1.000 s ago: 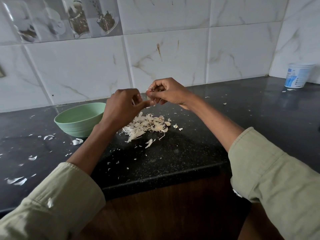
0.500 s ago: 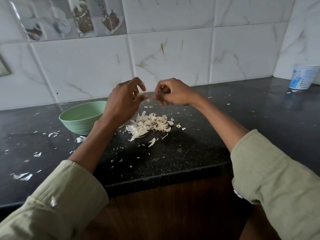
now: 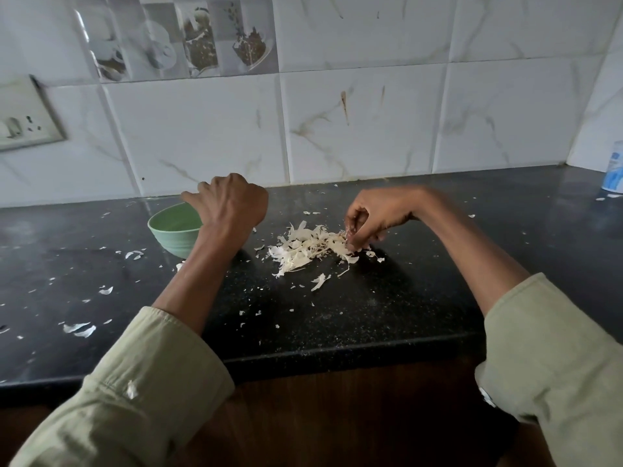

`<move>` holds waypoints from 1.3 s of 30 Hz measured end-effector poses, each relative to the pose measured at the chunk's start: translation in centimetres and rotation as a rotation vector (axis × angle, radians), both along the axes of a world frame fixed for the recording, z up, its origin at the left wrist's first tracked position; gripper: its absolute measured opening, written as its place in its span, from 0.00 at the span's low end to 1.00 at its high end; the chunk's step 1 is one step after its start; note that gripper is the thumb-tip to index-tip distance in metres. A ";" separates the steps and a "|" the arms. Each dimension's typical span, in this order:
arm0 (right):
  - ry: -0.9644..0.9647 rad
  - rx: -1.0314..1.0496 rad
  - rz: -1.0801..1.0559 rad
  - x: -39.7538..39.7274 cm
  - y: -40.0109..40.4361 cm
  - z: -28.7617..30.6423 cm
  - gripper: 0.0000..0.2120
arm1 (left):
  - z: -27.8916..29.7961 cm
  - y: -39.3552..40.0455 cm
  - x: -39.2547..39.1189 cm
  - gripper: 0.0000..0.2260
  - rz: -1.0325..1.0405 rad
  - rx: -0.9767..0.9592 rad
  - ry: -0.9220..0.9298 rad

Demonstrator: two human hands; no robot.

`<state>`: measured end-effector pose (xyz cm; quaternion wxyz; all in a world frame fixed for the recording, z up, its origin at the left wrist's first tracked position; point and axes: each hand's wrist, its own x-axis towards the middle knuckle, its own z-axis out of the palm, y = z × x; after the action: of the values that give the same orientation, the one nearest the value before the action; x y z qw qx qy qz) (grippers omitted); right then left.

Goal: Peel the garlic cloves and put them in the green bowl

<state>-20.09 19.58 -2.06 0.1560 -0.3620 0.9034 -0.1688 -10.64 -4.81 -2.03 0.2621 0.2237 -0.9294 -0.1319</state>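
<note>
Best to drop clove well inside bowl [image 3: 170,227] w/ L hand [image 3: 232,205] – hovering over rim, fingers curled down; clove itself hidden, grip can't be confirmed. R hand [image 3: 372,215] arched over peel pile [image 3: 310,247] on counter [image 3: 404,298] – fingertips pinching a scrap.

Peel pile [image 3: 310,249] beside green bowl [image 3: 172,230]

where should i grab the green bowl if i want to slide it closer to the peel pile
Take the green bowl by its near-left rim, coming from the left: that arc is bare, while the left hand hangs over its right side and the peel pile lies beyond.
</note>
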 end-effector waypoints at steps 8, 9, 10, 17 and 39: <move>0.067 -0.327 -0.105 -1.0 0.4 0.1 0.08 | -1.5 1.1 -2.1 0.14 -0.512 -0.146 0.312; 0.097 -0.348 -0.116 -1.0 0.4 0.1 0.10 | -1.9 1.5 -2.4 0.10 -0.602 -0.127 0.273; 0.138 -0.355 -0.126 -1.0 0.4 0.0 0.10 | -2.5 1.8 -2.8 0.06 -0.674 -0.122 0.228; 0.322 -0.398 -0.196 -1.3 0.3 -0.4 0.10 | -4.4 2.8 -4.0 0.05 -0.783 -0.047 0.084; 0.361 -0.186 -0.224 -0.3 -1.6 -1.8 0.08 | -4.5 2.3 -4.3 0.08 -0.775 0.065 0.108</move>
<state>-20.43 17.93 -3.89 -0.0619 -0.2967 0.9317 -0.2003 -14.96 -2.55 -6.53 0.2344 -0.1427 -0.9252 -0.2622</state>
